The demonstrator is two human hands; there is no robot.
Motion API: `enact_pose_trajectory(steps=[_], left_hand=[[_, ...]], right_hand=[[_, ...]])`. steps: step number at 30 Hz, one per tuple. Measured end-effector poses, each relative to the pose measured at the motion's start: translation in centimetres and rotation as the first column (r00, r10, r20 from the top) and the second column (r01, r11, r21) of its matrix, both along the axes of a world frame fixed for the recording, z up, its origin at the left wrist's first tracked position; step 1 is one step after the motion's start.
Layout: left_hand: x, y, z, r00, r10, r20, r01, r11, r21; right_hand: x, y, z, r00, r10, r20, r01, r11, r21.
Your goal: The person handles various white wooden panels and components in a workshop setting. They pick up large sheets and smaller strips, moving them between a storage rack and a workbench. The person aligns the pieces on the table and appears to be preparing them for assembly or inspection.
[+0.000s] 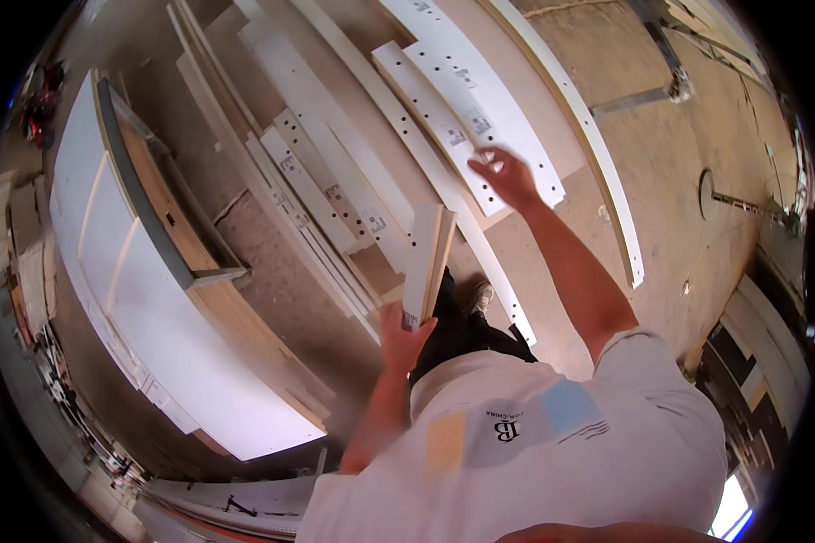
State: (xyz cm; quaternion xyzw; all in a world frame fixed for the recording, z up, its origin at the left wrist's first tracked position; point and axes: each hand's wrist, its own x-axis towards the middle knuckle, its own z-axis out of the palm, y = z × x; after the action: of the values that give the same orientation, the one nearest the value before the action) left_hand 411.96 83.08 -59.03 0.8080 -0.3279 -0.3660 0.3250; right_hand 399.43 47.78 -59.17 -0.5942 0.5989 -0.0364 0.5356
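Note:
My left hand is closed round the near end of a short stack of narrow white boards with bare wood-coloured edges. The stack is tilted up in front of my legs. Out to the right, my right hand is over a wide white panel with dark round holes and small printed labels. Its fingers are curled into a pinch and slightly blurred. A small pale spot shows at the fingertips, but I cannot make out what it is. Beside that panel lies a narrower white board with holes and labels.
Several long white boards lie across the floor ahead. A long holed strip lies at the right. At the left stands a large white panel stack with a wooden frame. A metal bar and a round-based stand are farther right.

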Motion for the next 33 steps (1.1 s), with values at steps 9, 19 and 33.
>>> enact_pose_trajectory(steps=[9,19,33], left_hand=[[-2.5,-5.3,4.1,0.909,-0.373,-0.188,0.368,0.928,-0.063],[-5.8,-6.2,3.6,0.813,-0.562,-0.152,0.566,0.824,-0.026],[-1.7,-0.3,1.9,0.993,0.009,-0.12,-0.005,0.999,0.032]], right_hand=[[-13.7,16.2,-2.7,0.644,-0.37,0.669,-0.035,0.86,0.509],[-23.9,17.9,-2.4,0.699,-0.562,0.441,0.221,0.757,0.614],[-25.4,23.3,-13.6,0.052,-0.956,0.289,0.777,0.22,0.59]])
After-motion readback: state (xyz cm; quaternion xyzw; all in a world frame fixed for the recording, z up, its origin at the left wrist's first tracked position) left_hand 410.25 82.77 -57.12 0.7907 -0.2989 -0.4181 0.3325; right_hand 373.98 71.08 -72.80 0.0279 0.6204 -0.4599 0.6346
